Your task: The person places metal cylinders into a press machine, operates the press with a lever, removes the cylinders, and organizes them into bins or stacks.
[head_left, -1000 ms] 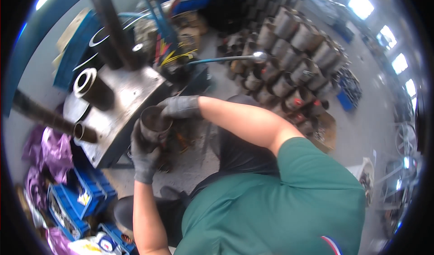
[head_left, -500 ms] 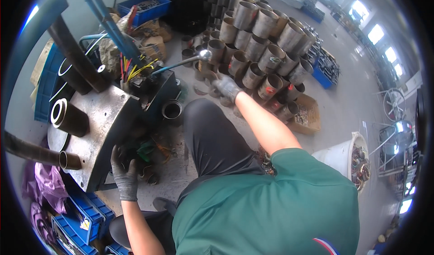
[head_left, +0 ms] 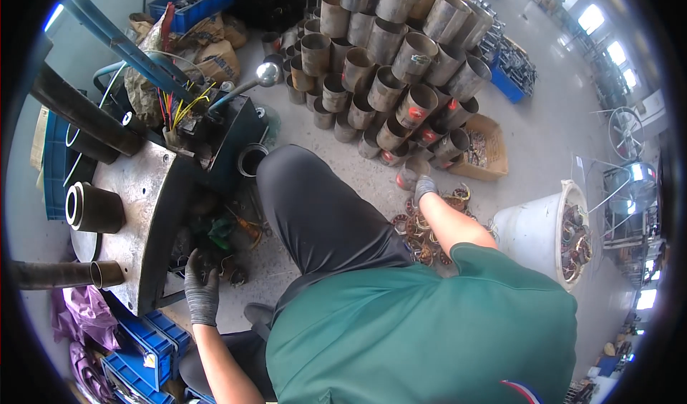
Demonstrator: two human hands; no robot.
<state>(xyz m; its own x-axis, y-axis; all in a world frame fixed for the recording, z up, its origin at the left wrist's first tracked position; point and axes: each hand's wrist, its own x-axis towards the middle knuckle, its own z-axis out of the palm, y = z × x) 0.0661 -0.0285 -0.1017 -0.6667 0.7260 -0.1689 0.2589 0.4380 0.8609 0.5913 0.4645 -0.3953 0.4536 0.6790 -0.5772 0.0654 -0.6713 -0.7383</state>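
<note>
My right hand (head_left: pixel 426 185), in a grey knit glove, closes on the near rim of a short metal cylinder (head_left: pixel 411 174). This cylinder is tilted, with a red mark on its side; part of the grip is hidden. Just below lie several copper-wound rings (head_left: pixel 422 234) on the floor. Gloved in grey too, my left hand (head_left: pixel 202 289) has its fingers apart and holds nothing. It hovers beside the edge of a heavy steel plate (head_left: pixel 154 196) on the machine at the left.
Stacked metal cylinders (head_left: pixel 386 85) rise ahead, beside a cardboard box (head_left: pixel 494 150) of small parts. A white bucket (head_left: pixel 526 229) of wound rings stands at the right. The machine's ball-ended lever (head_left: pixel 269 74) juts out at the left, and blue crates (head_left: pixel 147 354) sit lower left.
My right hand has swung right and nearer to me, from the left side of the stack to beside the wound rings. My left hand stays by the plate. The view has shifted slightly.
</note>
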